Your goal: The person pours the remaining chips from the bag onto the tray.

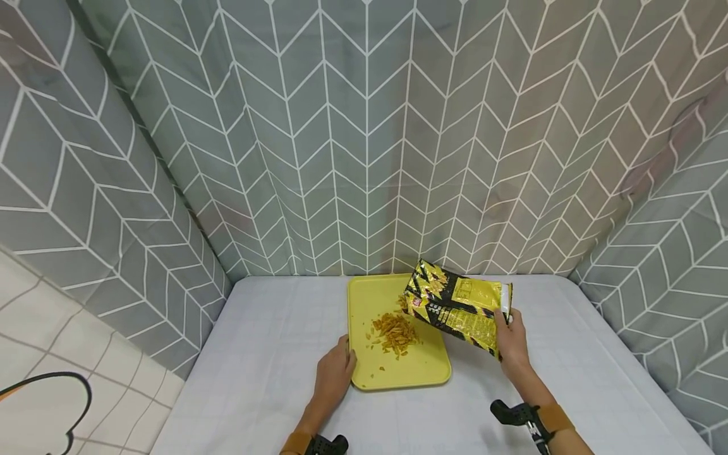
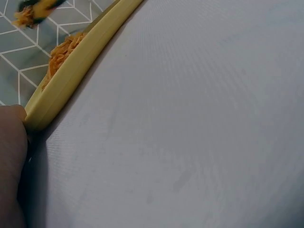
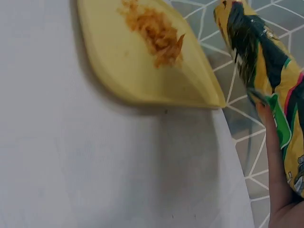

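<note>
In the head view a yellow rectangular tray (image 1: 409, 374) lies on the table, with a heap of orange-brown snack pieces (image 1: 396, 333) at its middle and crumbs scattered around. My left hand (image 1: 333, 369) grips the tray's left rim near the lower corner; its fingertips are mostly hidden. A yellow and black snack bag (image 1: 463, 303) is in my right hand (image 1: 513, 340), which holds it by its right end. The bag tilts over the tray's right side, its mouth down toward the heap, and several pieces show at that mouth.
A white cloth covers the table (image 1: 273, 316). Grey chevron-patterned curtains (image 1: 364, 158) hang behind and at both sides. White tiles (image 1: 85, 341) show at the lower left. Each wrist wears a strap with a black camera mount (image 1: 514, 414).
</note>
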Tool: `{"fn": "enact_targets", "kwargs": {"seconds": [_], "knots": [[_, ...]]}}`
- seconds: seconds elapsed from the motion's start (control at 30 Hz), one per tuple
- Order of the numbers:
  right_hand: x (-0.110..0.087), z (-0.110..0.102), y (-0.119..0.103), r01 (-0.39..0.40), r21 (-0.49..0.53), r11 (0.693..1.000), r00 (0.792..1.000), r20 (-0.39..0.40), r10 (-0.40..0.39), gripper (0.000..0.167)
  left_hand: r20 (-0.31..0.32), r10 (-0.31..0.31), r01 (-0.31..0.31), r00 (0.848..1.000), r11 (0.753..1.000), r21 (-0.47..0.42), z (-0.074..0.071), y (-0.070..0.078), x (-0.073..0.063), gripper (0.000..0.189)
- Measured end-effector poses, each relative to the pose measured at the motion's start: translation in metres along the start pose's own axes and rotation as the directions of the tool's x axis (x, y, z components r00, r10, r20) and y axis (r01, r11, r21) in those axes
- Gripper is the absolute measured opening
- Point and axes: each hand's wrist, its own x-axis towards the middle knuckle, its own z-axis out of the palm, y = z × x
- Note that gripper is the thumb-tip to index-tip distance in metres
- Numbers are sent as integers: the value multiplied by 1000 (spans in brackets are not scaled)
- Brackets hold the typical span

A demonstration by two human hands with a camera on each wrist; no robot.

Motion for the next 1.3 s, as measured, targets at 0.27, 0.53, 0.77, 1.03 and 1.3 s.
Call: {"fn": "enact_targets", "kwargs": {"seconds": [0.27,0.53,0.77,1.03,1.3], "knots": [[-1,1,-1,57,-109,992,998,-6,-58,62,-5,-1,1,1000,1000,3,1,0,0,38],[-1,-2,0,29,-55,998,1000,0,-29,63,0,-2,2,1000,1000,-5,1,1,0,38],[-1,-2,2,11,-65,998,1000,-13,-11,64,7,-11,11,1000,1000,-1,-1,2,0,39],[0,-3,-2,74,-122,990,996,-32,-78,63,-11,1,-1,1000,1000,-7,-1,1,1,39],[-3,-3,-1,56,-103,993,998,-34,-60,63,-6,4,-4,1000,1000,4,-1,1,0,39]]}}
